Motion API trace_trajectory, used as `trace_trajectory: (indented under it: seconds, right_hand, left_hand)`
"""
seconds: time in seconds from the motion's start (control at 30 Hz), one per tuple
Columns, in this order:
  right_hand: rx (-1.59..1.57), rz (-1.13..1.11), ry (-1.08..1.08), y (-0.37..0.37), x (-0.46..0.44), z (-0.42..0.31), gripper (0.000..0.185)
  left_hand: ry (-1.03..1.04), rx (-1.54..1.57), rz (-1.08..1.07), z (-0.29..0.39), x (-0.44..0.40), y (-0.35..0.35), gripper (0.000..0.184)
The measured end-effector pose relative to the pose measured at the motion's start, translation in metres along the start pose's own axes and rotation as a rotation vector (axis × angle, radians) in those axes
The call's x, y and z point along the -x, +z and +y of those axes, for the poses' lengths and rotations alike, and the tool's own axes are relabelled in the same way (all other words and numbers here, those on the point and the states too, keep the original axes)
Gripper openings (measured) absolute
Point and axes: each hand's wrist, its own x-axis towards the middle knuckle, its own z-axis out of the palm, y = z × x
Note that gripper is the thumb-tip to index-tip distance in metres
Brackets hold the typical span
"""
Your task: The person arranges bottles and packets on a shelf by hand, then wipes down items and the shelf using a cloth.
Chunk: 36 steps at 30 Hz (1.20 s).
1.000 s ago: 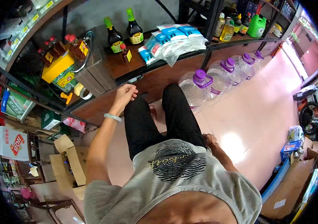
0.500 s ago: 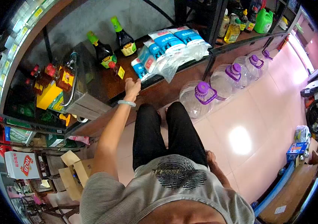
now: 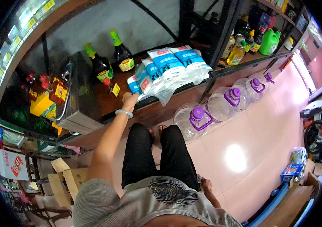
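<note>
My left hand [image 3: 130, 101], with a pale bangle [image 3: 124, 113] on its wrist, is at the shelf's front edge. Its fingers look curled in beside the left end of the blue-and-white packets [image 3: 164, 65], which lie in a clear plastic bag [image 3: 164, 96]. Whether the fingers grip the bag is hidden. A small red-capped bottle [image 3: 111, 87] with a yellow label stands just beyond that hand. Low beside my right thigh, my right hand [image 3: 206, 184] is closed around a small greyish thing, too unclear to name.
Two green-capped dark bottles [image 3: 124, 56] stand behind the packets. Large clear jugs with purple caps [image 3: 197, 113] line the floor along the shelf. A grey metal-edged box [image 3: 81, 117] is at left. Cardboard boxes [image 3: 74, 181] lie lower left; more stand at right.
The view has shifted, so the shelf goods sit lower and the jugs farther left. My left hand stays by the packets' left end. My right hand shows more, with something greyish at its fingers.
</note>
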Motion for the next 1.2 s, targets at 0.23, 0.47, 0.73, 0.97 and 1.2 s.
trace_trajectory:
  seconds: [0.23,0.47,0.73,0.97,1.2]
  right_hand:
    - [-0.055,0.039,-0.091,-0.027,-0.006,-0.042,0.028]
    - [-0.091,-0.019,-0.086,-0.03,-0.014,-0.07,0.049]
    - [0.01,0.035,-0.18,-0.051,-0.008,-0.094,0.026]
    - [-0.022,0.063,-0.14,-0.073,-0.004,-0.106,0.046]
    - [0.003,0.082,-0.024,-0.042,-0.024,-0.068,0.023]
  left_hand:
    - [-0.073,0.039,0.074,0.0,-0.014,0.014,0.038]
    - [-0.073,0.19,0.084,0.034,0.004,0.002,0.043]
    - [0.266,0.041,0.226,0.036,0.023,-0.027,0.033]
    - [0.19,0.144,0.163,-0.012,0.057,-0.03,0.03]
    - [0.052,0.316,0.24,-0.039,0.059,-0.035,0.027]
